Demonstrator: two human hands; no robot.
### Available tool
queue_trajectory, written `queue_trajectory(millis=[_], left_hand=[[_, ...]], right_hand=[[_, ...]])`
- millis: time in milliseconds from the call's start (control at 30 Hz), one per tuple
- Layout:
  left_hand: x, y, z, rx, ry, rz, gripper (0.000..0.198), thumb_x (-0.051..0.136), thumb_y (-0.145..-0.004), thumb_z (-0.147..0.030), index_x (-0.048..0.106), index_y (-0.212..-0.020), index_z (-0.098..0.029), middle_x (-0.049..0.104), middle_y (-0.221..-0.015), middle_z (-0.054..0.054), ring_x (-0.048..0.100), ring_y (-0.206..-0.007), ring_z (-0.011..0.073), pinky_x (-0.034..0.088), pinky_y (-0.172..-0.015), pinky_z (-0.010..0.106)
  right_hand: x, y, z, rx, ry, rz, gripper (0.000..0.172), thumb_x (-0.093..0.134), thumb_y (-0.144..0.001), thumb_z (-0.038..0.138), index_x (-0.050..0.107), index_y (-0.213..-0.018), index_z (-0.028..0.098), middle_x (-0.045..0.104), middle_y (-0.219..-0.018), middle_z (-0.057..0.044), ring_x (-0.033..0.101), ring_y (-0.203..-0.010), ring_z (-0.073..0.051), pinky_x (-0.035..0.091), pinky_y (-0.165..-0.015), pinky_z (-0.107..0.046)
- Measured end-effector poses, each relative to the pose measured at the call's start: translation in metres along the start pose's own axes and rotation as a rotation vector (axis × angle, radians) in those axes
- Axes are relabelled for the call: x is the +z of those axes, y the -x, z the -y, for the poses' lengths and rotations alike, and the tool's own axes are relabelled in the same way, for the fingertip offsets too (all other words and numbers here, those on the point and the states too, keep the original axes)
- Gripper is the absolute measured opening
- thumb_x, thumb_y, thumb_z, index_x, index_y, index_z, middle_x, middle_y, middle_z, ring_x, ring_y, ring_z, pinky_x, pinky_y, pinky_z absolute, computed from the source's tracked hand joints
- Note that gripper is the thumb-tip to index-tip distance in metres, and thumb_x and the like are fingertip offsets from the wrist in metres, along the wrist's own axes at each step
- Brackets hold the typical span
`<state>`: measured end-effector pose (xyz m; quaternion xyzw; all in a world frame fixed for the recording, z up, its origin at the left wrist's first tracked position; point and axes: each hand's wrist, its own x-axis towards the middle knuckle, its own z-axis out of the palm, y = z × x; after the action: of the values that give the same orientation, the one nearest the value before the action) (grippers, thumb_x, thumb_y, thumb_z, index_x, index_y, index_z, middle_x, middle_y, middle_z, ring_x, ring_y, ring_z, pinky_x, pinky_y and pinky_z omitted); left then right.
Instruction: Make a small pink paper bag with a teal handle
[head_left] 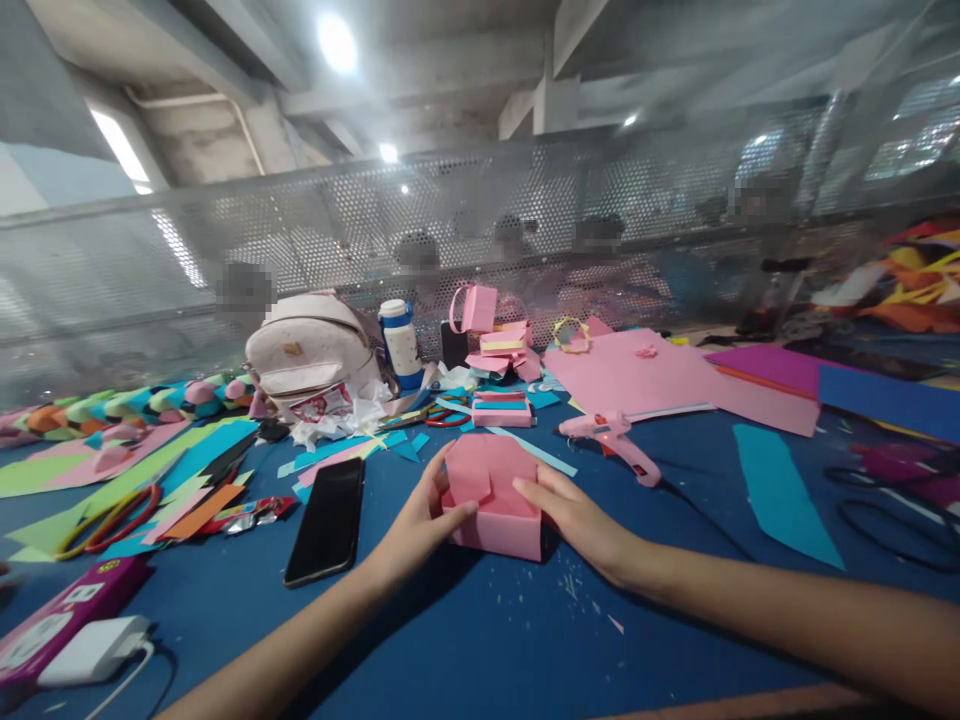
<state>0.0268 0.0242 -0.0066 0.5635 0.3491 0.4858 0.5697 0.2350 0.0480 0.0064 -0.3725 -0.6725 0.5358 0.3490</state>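
Note:
A pink paper box [496,497] with a folded flap on top stands on the blue table [480,620] in front of me. My left hand [418,522] grips its left side, with the thumb pressed on the front corner and the fingers curled along the flap's edge. My right hand [579,516] lies on the box's right side, fingers together and pressing the top edge. Both hands touch the box.
A black phone [327,520] lies left of the box. A pink glue gun [611,436] lies behind it at the right, beside pink paper sheets [630,375]. Paper scraps, scissors [105,520], a backpack [311,350], a bottle [400,343] and a power strip [67,610] sit around. People sit behind a mesh screen.

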Motion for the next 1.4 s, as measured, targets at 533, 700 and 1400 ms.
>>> queue_trajectory(millis=[533, 700, 1400], left_hand=[[-0.02, -0.058, -0.089, -0.007, -0.987, 0.691, 0.067, 0.053, -0.066, -0.001, 0.054, -0.129, -0.022, 0.068, -0.092, 0.003, 0.061, -0.084, 0.0202, 0.047, -0.071, 0.026], [0.012, -0.062, -0.064, 0.239, -1.092, 0.772, 0.032, 0.052, -0.061, 0.002, 0.063, -0.076, -0.023, 0.066, -0.073, 0.0, 0.062, -0.082, 0.0225, 0.033, -0.106, 0.044], [0.021, 0.077, 0.021, 0.642, -1.617, -0.024, 0.037, 0.033, -0.092, -0.011, 0.061, -0.117, -0.016, 0.073, -0.102, 0.01, 0.066, -0.089, 0.0227, 0.048, -0.078, 0.036]], right_hand=[[-0.048, -0.003, 0.053, -0.427, 0.416, 0.635, 0.036, 0.065, -0.088, 0.031, 0.056, -0.121, 0.021, 0.061, -0.122, -0.008, 0.058, -0.111, -0.019, 0.047, -0.093, -0.033], [-0.051, -0.007, 0.033, -1.073, 1.073, 0.093, 0.02, 0.052, -0.095, 0.018, 0.059, -0.113, 0.022, 0.064, -0.106, -0.006, 0.055, -0.097, -0.018, 0.044, -0.083, -0.033], [-0.035, 0.006, -0.018, -1.181, 1.212, 0.285, 0.03, 0.036, -0.097, 0.007, 0.058, -0.078, 0.015, 0.063, -0.072, -0.004, 0.056, -0.071, -0.015, 0.041, -0.064, -0.03]])
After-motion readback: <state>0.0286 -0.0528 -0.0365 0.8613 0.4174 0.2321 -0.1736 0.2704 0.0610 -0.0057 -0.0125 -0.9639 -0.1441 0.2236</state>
